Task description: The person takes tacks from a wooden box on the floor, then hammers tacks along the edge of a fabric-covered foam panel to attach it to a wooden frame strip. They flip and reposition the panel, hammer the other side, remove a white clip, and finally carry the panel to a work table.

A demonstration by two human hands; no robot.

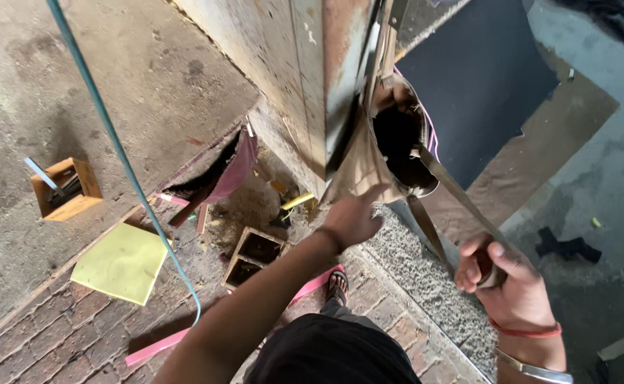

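Observation:
My left hand [351, 219] reaches up and presses its fingers against a brown paper wrap [369, 167] that hangs at the corner of a rusty concrete pillar [305, 78]. My right hand [500, 274] is closed on a roll of brown tape [493, 274]. A strip of the tape [461, 195] runs up from the roll to the wrap. The wrap has a dark open hollow [397, 139] at its top. My right wrist carries a red thread and a metal bangle.
Below lie brick paving, a small wooden box [63, 188] with a tool in it, a yellow sheet [121, 263], a two-cell wooden box [254, 254], pink strips [163, 343] and a teal cord [124, 160]. A dark board [479, 78] lies beyond the pillar. My sandalled foot [337, 286] is on the bricks.

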